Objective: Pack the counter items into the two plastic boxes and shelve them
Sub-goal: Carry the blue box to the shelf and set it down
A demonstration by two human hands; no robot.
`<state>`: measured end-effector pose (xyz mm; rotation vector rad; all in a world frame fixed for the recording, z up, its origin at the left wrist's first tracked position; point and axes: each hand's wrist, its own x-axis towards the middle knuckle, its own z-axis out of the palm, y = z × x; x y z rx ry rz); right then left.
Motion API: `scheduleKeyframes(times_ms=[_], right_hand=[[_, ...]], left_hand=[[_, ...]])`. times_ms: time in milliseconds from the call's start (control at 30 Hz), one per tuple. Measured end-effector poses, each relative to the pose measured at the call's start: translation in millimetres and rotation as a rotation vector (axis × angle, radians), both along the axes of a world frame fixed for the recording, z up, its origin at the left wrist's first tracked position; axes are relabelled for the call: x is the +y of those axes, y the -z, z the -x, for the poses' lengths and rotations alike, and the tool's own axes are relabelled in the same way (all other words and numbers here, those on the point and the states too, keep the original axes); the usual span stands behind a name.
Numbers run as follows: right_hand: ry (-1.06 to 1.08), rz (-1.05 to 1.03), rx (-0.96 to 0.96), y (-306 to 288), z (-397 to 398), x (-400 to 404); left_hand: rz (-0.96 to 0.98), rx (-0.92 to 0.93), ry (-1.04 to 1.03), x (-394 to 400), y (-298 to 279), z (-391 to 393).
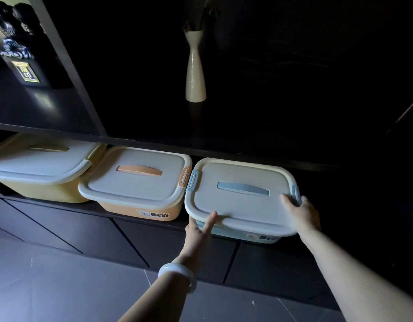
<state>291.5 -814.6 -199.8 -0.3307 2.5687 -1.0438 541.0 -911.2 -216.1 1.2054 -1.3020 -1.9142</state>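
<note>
Head view. Lighting is poor: the upper shelf compartments are almost black, and the right side of the unit cannot be made out at all. A slim cream ceramic vase (195, 73) stands upright on the upper shelf board; whatever sits in its mouth is lost in shadow. At upper left a dark ornament with a small yellow label (26, 72) is partly cut off by the frame edge, and its label is too blurred to read.

Three lidded plastic boxes sit side by side on the lower dark shelf (68, 206). The pale yellow plastic box with a grey lid (38, 168) is cropped at the left edge, its rear under the shelf board. The orange plastic box with a grey lid and orange handle (135, 182) is just beside it, its front label facing the camera.

The blue plastic box with a grey lid and blue handle (242, 196) is rightmost, its left clip close against the orange box. Its long axis runs left to right along the shelf, the lid handle aligned with it; the front overhangs the shelf edge and its label is partly hidden in shadow.

The left hand (198, 231), with a white bangle (177, 275) at the wrist, grips the front left corner, index finger laid on the lid rim, remaining fingers hidden beneath. The right hand (300, 212) clasps the right end near the blue clip, fingers over the lid.
</note>
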Motion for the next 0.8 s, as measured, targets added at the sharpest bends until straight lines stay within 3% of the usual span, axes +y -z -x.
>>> scheduleKeyframes(times_ms=[800], right_hand=[[-0.078, -0.120, 0.011, -10.3, 0.6, -0.4]], left_hand=[[0.063, -0.010, 0.030, -2.5, -3.8, -1.9]])
